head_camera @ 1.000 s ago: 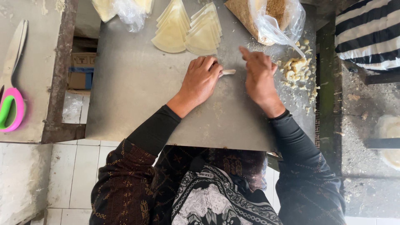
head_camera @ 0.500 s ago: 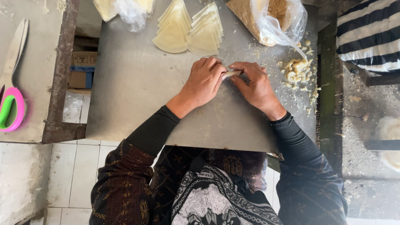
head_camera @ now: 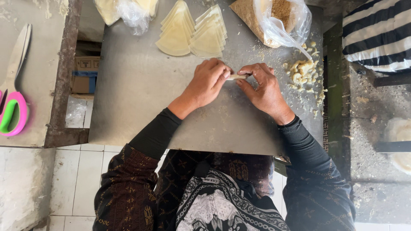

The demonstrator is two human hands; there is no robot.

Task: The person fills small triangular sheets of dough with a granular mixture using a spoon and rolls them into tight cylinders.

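Your left hand (head_camera: 208, 83) and right hand (head_camera: 262, 87) hid most of the pale roll (head_camera: 236, 77), and the top edge cut off the crumb bag (head_camera: 274, 19).

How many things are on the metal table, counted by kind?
Stacks of pale wedge-shaped wrappers: 2
Clear plastic bags: 2
Piles of crumbly yellow filling: 1
Small rolled piece between left hand and right hand: 1
Total: 6

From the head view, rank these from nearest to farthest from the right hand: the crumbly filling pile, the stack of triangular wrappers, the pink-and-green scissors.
1. Crumbly filling pile, just right of the right hand.
2. Stack of triangular wrappers, up and to the left on the metal table.
3. Pink-and-green scissors, far left on the neighbouring surface.
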